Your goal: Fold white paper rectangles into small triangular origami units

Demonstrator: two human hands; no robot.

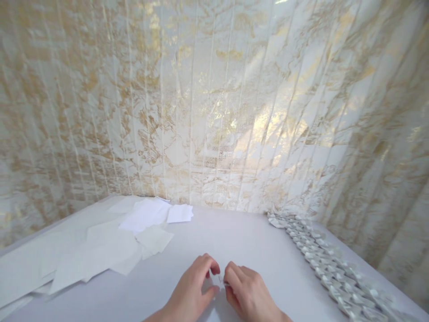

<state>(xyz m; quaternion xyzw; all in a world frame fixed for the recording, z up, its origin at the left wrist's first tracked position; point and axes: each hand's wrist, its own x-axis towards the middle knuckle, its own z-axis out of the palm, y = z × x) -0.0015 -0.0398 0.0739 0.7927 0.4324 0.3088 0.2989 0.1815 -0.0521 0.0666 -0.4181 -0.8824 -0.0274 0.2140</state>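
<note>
Near the front middle of the white table, my right hand [248,290] pinches a small folded white paper piece [220,280], mostly hidden by its fingers. My left hand [194,288] is just to the left of that piece. Its fingers curve over with the thumb held apart, leaving a gap between them. Whether a left fingertip touches the paper I cannot tell.
Loose white paper sheets [107,243] overlap along the table's left side, with a small paper stack [180,213] at the back. Rows of folded paper pieces [321,264] run down the right side. A patterned curtain [201,112] hangs behind the table [241,237].
</note>
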